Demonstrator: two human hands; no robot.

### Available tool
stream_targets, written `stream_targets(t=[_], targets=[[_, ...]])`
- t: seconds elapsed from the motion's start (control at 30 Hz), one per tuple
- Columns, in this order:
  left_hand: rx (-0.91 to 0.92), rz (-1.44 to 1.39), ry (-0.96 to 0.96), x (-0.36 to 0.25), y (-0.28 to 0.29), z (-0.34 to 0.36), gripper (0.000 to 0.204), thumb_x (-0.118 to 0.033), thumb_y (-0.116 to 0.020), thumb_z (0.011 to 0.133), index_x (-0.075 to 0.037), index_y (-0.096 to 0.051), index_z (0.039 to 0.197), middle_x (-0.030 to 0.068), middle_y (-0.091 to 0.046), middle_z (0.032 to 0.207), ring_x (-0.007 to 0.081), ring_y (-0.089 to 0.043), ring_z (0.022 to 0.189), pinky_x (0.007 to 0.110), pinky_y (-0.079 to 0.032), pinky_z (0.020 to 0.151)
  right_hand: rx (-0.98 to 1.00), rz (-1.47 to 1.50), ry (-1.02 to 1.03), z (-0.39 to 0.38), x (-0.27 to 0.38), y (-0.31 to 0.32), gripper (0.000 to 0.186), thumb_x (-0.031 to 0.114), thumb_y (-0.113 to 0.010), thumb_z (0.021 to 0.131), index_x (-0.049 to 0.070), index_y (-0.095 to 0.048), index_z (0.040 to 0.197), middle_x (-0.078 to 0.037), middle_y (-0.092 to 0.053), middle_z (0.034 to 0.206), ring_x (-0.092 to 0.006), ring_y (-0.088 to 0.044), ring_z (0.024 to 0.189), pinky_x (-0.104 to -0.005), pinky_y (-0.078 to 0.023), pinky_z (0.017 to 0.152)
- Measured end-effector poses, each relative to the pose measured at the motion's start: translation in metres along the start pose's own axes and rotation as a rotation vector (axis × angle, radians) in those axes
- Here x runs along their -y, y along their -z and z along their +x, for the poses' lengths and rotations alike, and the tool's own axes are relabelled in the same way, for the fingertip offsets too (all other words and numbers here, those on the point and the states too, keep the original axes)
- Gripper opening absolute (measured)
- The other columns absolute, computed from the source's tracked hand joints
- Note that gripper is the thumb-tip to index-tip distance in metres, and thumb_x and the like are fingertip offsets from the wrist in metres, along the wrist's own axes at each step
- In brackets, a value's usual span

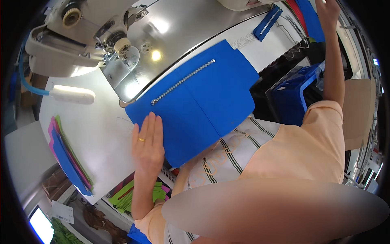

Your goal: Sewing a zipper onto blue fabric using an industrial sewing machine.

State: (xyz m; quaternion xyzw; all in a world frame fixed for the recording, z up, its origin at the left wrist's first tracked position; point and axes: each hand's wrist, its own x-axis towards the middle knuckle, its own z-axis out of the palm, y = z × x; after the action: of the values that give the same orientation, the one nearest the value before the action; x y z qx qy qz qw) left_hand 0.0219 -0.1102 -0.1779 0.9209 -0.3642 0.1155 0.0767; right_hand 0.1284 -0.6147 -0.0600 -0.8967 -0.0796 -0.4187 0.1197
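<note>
A bright blue fabric panel (191,110) with notched corners lies across the front of the sewing table and over its near edge, toward my lap. A silver zipper (183,82) is set into its upper part, and a seam or fold line runs down its middle. My left hand (149,140) rests flat on the panel's left edge, fingers stretched out and a gold ring on one of them. My right hand (328,14) reaches far up to the right, near hanging blue fabric (310,22). The upper frame edge cuts off its fingers; a small white spot shows there.
A sewing machine (69,49) with a lamp (73,94) stands at the upper left. Coloured fabric pieces (71,160) lie on the left of the white table. A small blue zippered piece (267,23) lies at the far right. Below it is a blue crate (290,95).
</note>
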Motion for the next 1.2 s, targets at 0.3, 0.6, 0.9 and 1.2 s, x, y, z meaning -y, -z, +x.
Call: stream_targets(t=[0.3,0.6,0.9,1.2], targets=[[-0.091,0.071,0.212,-0.048,-0.005,-0.040,0.030,-0.008,-0.056,0.084,-0.007,-0.069,0.111,0.0087,-0.066,0.119,0.0208,-0.062,0.111,0.046,-0.032,0.106,0.472,-0.534,-0.086,-0.151,-0.087,-0.014,0.032,0.028,-0.053,0.096,0.005,-0.063,0.115,-0.015,-0.062,0.117,-0.0336,-0.061,0.103,-0.0386,-0.049,0.085],[-0.312,-0.107,0.309,-0.048,-0.030,-0.058,0.039,-0.004,-0.062,0.075,-0.018,-0.072,0.110,0.0038,-0.065,0.120,0.0213,-0.058,0.108,0.044,-0.035,0.102,0.550,-0.447,-0.059,-0.136,-0.107,-0.020,0.026,0.021,-0.051,0.096,0.004,-0.061,0.112,-0.015,-0.065,0.108,-0.0329,-0.064,0.095,-0.0396,-0.050,0.081],[-0.004,-0.305,0.289,-0.025,0.018,-0.056,0.048,-0.003,-0.065,0.072,-0.012,-0.066,0.119,0.0043,-0.057,0.133,0.0257,-0.051,0.120,0.050,-0.032,0.104,0.484,0.105,-0.296,-0.071,0.030,0.025,0.035,0.023,-0.050,0.099,0.007,-0.059,0.129,-0.003,-0.067,0.100,-0.0116,-0.063,0.091,-0.0270,-0.047,0.081],[-0.026,-0.201,0.301,-0.025,0.002,-0.041,0.037,-0.017,-0.069,0.081,-0.016,-0.067,0.118,0.0025,-0.057,0.133,0.0220,-0.052,0.120,0.054,-0.024,0.107,0.623,0.412,0.600,-0.075,0.253,-0.142,0.027,0.024,-0.067,0.086,0.010,-0.061,0.108,-0.007,-0.065,0.089,-0.0212,-0.064,0.076,-0.0332,-0.049,0.063]])
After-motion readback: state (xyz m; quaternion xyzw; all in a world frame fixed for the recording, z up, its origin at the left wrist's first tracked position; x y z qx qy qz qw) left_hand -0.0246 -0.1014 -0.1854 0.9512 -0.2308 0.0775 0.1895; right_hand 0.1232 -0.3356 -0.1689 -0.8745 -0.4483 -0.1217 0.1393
